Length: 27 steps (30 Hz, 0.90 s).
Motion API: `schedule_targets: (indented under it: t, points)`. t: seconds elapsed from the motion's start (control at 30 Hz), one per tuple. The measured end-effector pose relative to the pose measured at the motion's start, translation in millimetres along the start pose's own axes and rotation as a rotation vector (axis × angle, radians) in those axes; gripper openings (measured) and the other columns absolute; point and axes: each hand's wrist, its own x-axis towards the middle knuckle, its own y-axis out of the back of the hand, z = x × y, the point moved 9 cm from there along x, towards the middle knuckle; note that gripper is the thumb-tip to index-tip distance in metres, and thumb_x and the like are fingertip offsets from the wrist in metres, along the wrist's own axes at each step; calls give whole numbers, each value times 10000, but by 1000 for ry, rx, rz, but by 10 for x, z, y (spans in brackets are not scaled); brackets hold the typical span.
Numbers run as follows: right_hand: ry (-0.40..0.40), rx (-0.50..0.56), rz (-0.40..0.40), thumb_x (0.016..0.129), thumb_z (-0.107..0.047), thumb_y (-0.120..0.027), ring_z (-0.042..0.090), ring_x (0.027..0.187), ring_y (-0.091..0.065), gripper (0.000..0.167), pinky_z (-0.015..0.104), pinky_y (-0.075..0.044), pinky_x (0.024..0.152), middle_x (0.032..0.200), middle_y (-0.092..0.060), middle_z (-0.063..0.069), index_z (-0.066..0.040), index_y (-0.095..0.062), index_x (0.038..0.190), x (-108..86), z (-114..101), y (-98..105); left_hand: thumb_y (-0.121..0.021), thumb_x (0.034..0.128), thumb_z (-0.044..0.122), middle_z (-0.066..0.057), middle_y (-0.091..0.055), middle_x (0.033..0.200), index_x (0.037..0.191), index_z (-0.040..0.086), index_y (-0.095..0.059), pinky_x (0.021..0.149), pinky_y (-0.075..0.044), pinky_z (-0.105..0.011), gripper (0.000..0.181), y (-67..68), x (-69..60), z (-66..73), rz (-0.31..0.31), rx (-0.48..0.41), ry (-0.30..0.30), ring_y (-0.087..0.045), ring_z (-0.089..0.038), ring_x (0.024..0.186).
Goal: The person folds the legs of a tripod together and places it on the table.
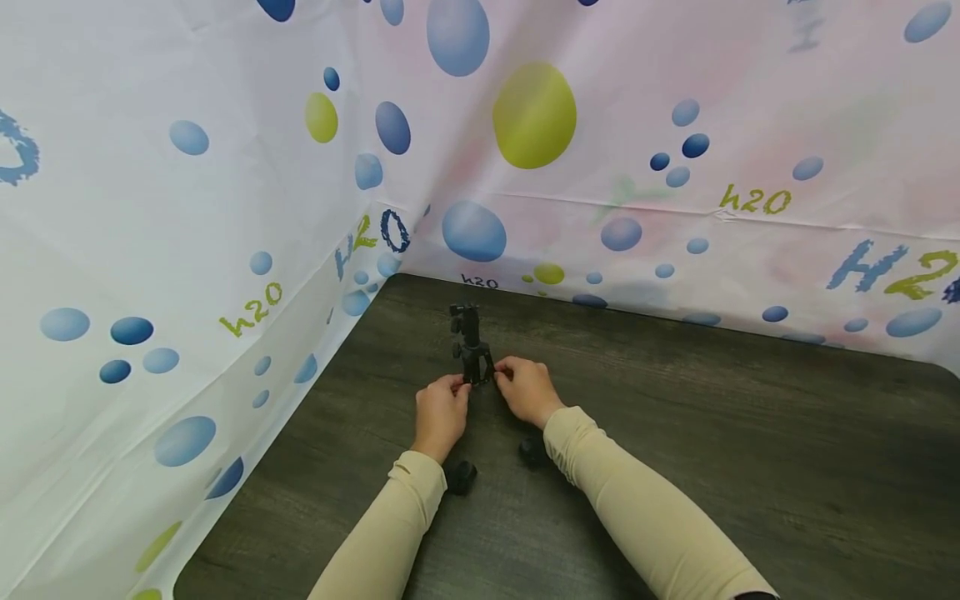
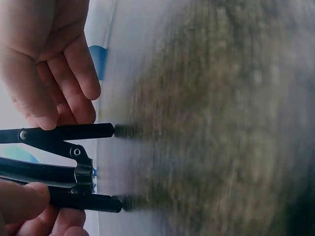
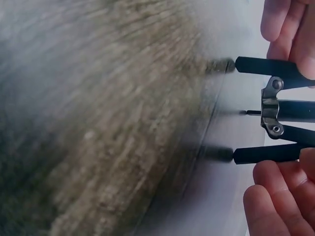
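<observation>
The left hand (image 1: pixel 440 417) and right hand (image 1: pixel 529 392) each pinch one leg (image 2: pixel 86 131) of an upright black tripod (image 1: pixel 471 346) between them, its head cropped from both wrist views, leg-to-tabletop (image 1: pixel 712 417) contact indeterminable through blur, and a black object (image 1: pixel 531 452) partly obscured by the right sleeve (image 1: pixel 645 504).

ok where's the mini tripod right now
In the head view, the mini tripod is upright just below centre, toward the far left corner of the dark wood-grain table, between the person's left grip and right grip.
</observation>
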Motion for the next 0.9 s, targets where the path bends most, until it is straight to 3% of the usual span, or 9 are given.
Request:
schedule_targets:
  t: [0.4,0.9]
  points:
    - [39,-17,13,975,-119,-648,230,841,-683,134,415,-546,786,919,-731,53,-49,-749,1029,-12,-44,-10,-694,944,77,-114,-746,897,1038,-25,-753,711,-569,-431,150,7,44,-37,0,14,51,-709,-280,815]
    - [33,-8,20,974,-124,-652,217,819,-681,138,406,-550,768,905,-728,51,-40,-748,1028,-11,-34,-14,-699,936,64,-108,-746,885,1021,-19,-757,704,-566,-432,132,0,43,-25,8,16,58,-709,-276,807]
